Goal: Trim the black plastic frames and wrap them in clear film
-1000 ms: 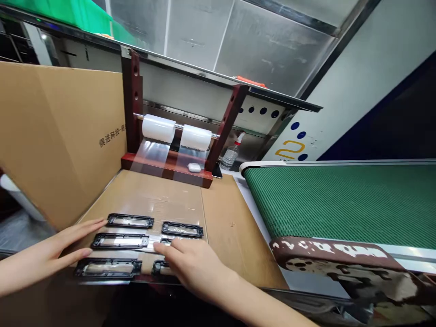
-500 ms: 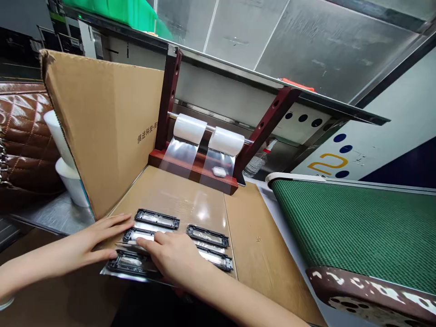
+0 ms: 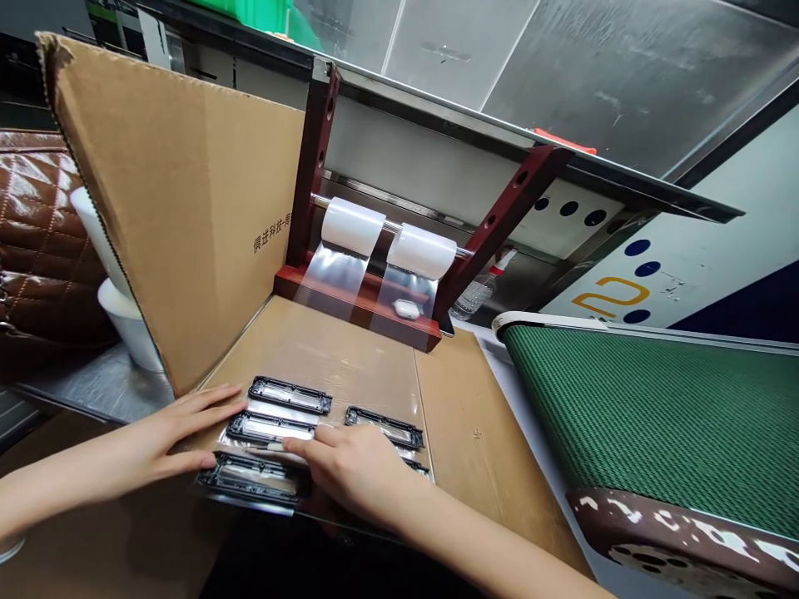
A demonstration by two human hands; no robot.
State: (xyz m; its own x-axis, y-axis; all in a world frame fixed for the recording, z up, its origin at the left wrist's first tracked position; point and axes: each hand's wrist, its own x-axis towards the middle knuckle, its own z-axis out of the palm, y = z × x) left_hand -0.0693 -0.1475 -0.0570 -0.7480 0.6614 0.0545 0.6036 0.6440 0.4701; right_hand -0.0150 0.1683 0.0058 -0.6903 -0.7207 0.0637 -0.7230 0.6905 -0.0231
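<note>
Several black rectangular plastic frames lie in two columns on clear film over cardboard. My left hand (image 3: 181, 433) has its fingers apart. Its fingertips rest beside the upper-left frame (image 3: 290, 395), while its thumb touches the end of the lowest left frame (image 3: 253, 480). Between that lowest frame and the middle left frame (image 3: 262, 427), my right hand (image 3: 359, 470) is closed on a thin pale tool (image 3: 270, 448), mostly hidden by the fingers, its exact kind unclear. The upper-right frame (image 3: 380, 427) sits beyond my right knuckles; another below it is mostly covered by the hand.
Two clear film rolls (image 3: 353, 226) hang on a rod in a dark red stand (image 3: 355, 306), their film running toward me. A small white case (image 3: 406, 309) lies on its base. An upright cardboard panel (image 3: 181, 200) stands left; a green conveyor belt (image 3: 662, 408) runs right.
My right hand has slid to the right with the thin tool, along the gap between the left frames. The left hand stays nearly in place. The view has shifted slightly.
</note>
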